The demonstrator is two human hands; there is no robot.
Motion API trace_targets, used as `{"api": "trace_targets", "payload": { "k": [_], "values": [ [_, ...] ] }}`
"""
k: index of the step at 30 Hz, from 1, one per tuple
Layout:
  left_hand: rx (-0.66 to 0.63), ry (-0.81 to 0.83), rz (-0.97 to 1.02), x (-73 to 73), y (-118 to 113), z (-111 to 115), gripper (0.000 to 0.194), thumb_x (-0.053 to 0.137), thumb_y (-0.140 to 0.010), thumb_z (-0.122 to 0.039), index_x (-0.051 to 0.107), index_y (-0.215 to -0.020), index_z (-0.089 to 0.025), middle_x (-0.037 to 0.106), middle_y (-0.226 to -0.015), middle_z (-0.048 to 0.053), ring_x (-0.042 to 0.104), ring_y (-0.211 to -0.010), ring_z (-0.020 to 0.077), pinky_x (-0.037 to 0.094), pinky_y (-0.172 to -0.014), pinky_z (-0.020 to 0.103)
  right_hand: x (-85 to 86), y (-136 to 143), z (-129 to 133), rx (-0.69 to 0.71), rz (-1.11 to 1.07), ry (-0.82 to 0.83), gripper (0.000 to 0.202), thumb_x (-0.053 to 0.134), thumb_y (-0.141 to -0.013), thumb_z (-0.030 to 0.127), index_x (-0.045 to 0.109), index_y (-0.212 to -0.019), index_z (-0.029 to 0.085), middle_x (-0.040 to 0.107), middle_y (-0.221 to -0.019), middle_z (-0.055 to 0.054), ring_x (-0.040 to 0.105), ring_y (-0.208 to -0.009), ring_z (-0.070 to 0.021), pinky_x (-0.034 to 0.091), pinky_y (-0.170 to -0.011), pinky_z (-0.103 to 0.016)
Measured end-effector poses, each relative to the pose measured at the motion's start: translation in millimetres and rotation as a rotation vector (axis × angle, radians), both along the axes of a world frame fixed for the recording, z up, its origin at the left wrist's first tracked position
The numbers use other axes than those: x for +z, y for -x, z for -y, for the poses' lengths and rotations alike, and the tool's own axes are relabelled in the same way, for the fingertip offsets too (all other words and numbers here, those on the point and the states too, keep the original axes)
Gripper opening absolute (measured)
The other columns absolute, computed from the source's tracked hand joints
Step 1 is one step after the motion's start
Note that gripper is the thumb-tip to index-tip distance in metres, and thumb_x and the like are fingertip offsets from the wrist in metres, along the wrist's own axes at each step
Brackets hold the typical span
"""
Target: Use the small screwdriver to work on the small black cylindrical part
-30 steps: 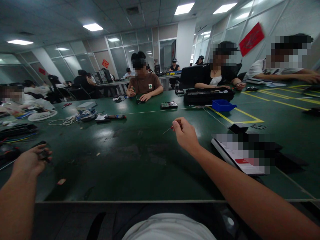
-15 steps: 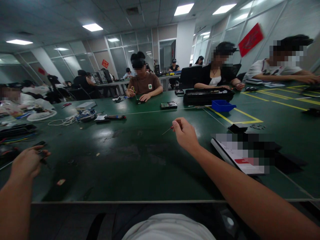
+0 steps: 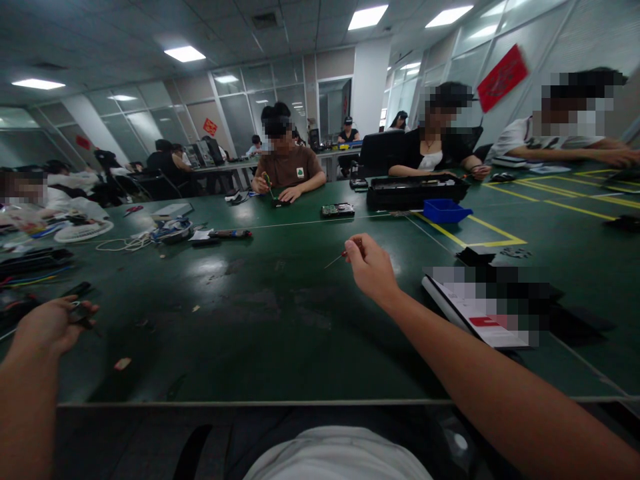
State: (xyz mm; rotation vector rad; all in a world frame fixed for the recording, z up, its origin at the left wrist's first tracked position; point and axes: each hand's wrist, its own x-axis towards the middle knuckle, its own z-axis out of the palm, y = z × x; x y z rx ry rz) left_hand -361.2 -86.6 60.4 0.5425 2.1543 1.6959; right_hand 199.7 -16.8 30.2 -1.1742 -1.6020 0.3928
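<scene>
My right hand [image 3: 371,270] is closed around a thin screwdriver [image 3: 336,260] above the middle of the green table. The slim metal shaft points down and to the left, and a bit of red shows by my fingertips. At the far left, my left hand [image 3: 47,328] grips a small dark object with a shiny metal part [image 3: 80,318]. My fingers and some blur hide its kind. Close behind that hand lie black parts [image 3: 35,259] and coloured cables [image 3: 30,280].
A white booklet [image 3: 490,320] lies right of my forearm near black pieces. Farther back are a circuit board [image 3: 337,210], a blue bin [image 3: 445,211], a long black housing [image 3: 417,193] and a dark tool [image 3: 230,234]. Co-workers sit around the table; one opposite [image 3: 287,170] handles a tool.
My left hand has shifted slightly left with the dark object in it. My right hand and the screwdriver have hardly moved.
</scene>
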Motion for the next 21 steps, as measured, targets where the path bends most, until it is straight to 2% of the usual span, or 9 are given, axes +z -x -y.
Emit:
{"api": "trace_targets", "payload": {
  "k": [4,8,16,21],
  "values": [
    [0.047,0.018,0.117,0.7,2.0,-1.3,0.031,0.04,-0.061,0.007,0.044,-0.081,-0.017,0.05,-0.071,-0.002,0.05,-0.048,0.0112,0.04,-0.044,0.02,0.4,0.5,-0.2,-0.006,-0.004,-0.005,0.028,0.044,-0.098,0.045,0.058,-0.09,0.022,0.067,-0.074,-0.004,0.063,-0.07,-0.0214,0.04,-0.066,-0.034],
    [0.064,0.014,0.128,2.9,0.1,-0.9,0.035,0.036,-0.059,0.011,0.045,-0.08,-0.016,0.05,-0.071,-0.002,0.049,-0.047,0.0097,0.041,-0.045,0.018,0.6,0.5,-0.2,0.0,-0.008,-0.008,0.028,0.044,-0.098,0.046,0.058,-0.091,0.022,0.068,-0.075,-0.005,0.064,-0.071,-0.022,0.041,-0.067,-0.035],
    [0.062,0.034,0.122,4.5,-4.0,2.1,0.026,0.043,-0.064,0.006,0.046,-0.079,-0.016,0.05,-0.071,-0.001,0.048,-0.049,0.0114,0.039,-0.043,0.019,0.7,0.0,0.3,0.005,-0.016,-0.001,0.028,0.044,-0.097,0.047,0.058,-0.091,0.023,0.068,-0.076,-0.005,0.064,-0.072,-0.0227,0.042,-0.066,-0.035],
    [0.105,0.004,0.14,9.3,-11.3,2.6,0.033,0.039,-0.057,0.009,0.045,-0.078,-0.016,0.049,-0.07,-0.002,0.047,-0.048,0.0099,0.04,-0.046,0.018,1.1,0.0,0.7,0.003,-0.013,0.002,0.028,0.044,-0.097,0.047,0.059,-0.091,0.023,0.068,-0.076,-0.005,0.064,-0.073,-0.0231,0.042,-0.066,-0.035]
  ]
}}
